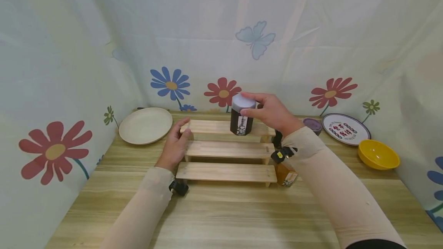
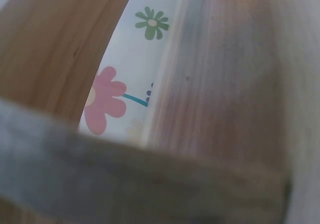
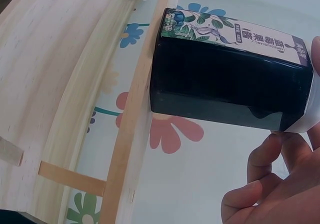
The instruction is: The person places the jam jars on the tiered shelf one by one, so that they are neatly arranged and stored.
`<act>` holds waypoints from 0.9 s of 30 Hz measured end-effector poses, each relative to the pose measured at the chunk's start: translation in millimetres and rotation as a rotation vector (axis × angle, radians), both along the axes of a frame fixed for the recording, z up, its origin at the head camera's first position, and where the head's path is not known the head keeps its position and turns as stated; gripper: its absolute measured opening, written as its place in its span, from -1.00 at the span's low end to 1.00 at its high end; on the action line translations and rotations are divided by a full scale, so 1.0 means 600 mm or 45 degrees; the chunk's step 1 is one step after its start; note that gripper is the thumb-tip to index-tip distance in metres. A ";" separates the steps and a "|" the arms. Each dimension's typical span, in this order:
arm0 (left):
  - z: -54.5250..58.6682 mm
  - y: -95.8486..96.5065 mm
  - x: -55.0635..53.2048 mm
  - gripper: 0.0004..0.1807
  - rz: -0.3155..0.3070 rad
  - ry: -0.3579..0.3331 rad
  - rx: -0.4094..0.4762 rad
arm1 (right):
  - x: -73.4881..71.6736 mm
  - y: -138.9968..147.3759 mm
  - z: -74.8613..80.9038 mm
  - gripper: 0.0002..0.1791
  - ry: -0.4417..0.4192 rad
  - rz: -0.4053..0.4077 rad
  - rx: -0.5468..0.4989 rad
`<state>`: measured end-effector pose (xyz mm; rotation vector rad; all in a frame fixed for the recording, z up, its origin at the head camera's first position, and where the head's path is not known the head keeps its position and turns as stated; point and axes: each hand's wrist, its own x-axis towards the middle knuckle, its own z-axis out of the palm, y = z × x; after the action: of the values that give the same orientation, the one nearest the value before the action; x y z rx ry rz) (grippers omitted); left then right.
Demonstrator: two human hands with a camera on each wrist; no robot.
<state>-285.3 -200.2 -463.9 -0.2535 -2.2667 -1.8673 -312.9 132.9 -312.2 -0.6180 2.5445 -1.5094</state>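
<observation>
While the right hand (image 1: 271, 112) pinches a dark jar (image 1: 238, 123) by its lid (image 1: 242, 103), left hand (image 1: 174, 145) gripping the rack (image 1: 228, 150) at its left end

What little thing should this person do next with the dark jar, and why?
Probably ease the dark jar back slightly so its base sits fully on the top board. The right hand holds it by its pale lid, and its base shows at the board's front edge; whether it already rests there is unclear. The left hand, at the board's left end, could steady it.
</observation>
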 end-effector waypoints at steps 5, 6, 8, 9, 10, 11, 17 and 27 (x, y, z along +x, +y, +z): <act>-0.008 -0.003 -0.004 -0.48 0.010 0.001 -0.025 | -0.002 -0.008 -0.001 -0.29 0.021 0.015 0.002; -0.008 -0.003 -0.004 -0.48 0.012 -0.002 -0.023 | -0.003 -0.010 -0.002 -0.29 0.027 0.012 0.007; -0.007 -0.002 -0.003 -0.48 0.011 0.000 -0.020 | -0.004 -0.013 -0.002 -0.29 0.029 0.009 0.007; -0.006 -0.002 -0.003 -0.48 0.009 0.001 -0.020 | -0.005 -0.014 -0.002 -0.29 0.028 0.007 0.006; -0.006 -0.002 -0.002 -0.48 0.010 0.004 -0.020 | -0.005 -0.015 -0.003 -0.29 0.026 0.004 0.004; -0.006 -0.002 -0.002 -0.48 0.007 0.007 -0.021 | -0.005 -0.016 -0.003 -0.29 0.024 0.000 0.003; -0.006 -0.003 -0.004 -0.47 0.005 0.017 -0.026 | -0.007 -0.023 -0.005 -0.29 0.034 -0.009 0.024; -0.005 -0.002 -0.003 -0.48 0.005 0.001 -0.032 | -0.004 -0.036 -0.003 -0.29 0.017 -0.013 0.020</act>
<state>-286.9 -201.7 -466.8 -0.2536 -2.2898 -1.8378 -315.4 111.3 -314.1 -0.6164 2.5708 -1.4919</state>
